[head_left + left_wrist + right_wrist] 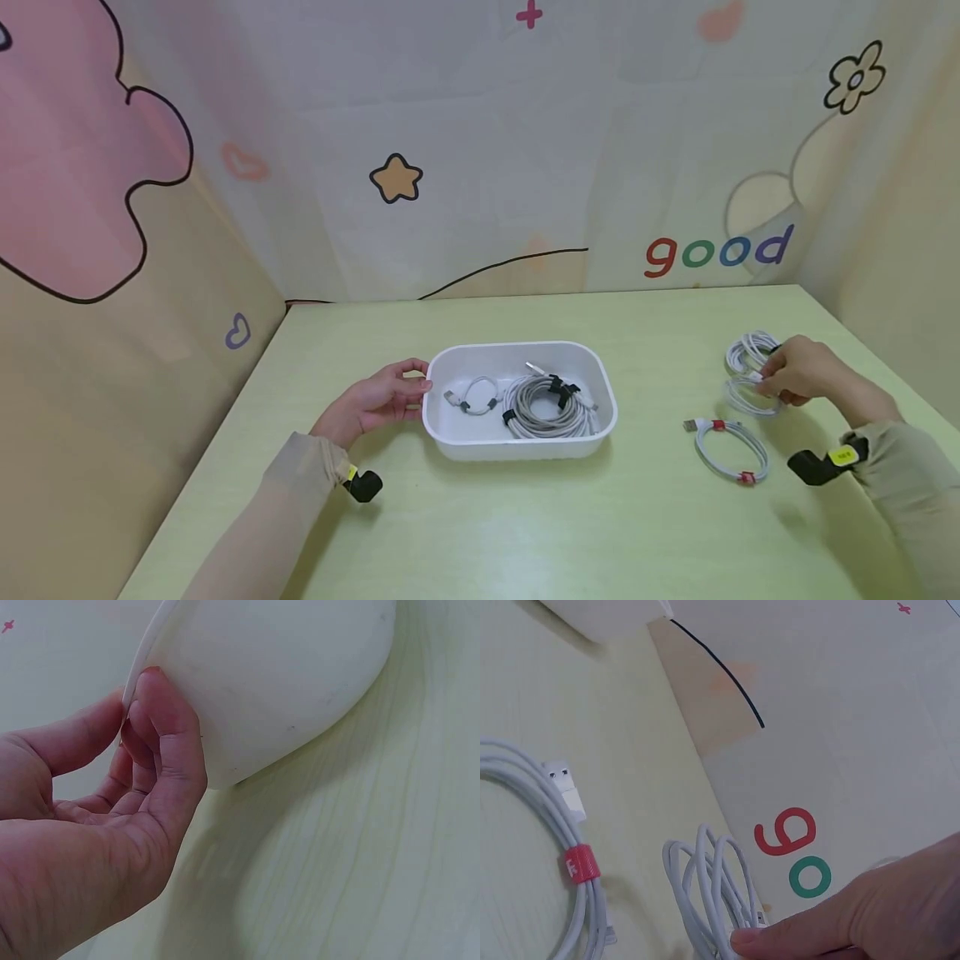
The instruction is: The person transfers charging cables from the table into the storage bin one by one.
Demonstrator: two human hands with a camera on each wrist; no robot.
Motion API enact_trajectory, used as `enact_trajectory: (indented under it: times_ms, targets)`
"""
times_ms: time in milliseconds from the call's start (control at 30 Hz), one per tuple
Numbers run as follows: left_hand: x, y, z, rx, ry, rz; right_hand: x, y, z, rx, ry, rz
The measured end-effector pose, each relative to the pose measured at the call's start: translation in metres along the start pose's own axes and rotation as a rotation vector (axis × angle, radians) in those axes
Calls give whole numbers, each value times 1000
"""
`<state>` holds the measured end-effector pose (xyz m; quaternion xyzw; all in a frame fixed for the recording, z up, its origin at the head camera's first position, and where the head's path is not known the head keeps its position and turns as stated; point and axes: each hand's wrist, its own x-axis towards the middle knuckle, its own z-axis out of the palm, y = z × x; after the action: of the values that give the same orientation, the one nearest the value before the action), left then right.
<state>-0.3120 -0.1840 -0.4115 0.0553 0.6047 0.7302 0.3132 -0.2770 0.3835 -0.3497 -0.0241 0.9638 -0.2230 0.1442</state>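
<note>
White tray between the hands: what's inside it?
Inside the white tray are a small looped cable at left and a bigger coiled bundle with black ties at right. Whatever lies beneath that bundle is covered.

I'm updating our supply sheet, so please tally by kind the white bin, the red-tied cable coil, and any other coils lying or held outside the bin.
White bin: 1
Red-tied coil: 1
Others outside the bin: 2 (held coil in the right hand, back coil beyond it)
Total: 4
</note>
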Motion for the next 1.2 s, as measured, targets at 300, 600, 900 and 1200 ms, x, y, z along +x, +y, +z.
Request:
enact_trajectory:
  times_ms: [300, 600, 900, 1200]
  targets:
    - [0, 0, -3, 7, -22, 11, 9, -25, -5, 0, 15, -36]
    - [0, 1, -2, -2, -22, 5, 17, -49, -6, 39, 7, -47]
    - [1, -1, -2, 8, -20, 7, 25, -84, 0, 60, 9, -83]
    - [0, 0, -4, 11, -70, 30, 33, -124, 8, 64, 17, -117]
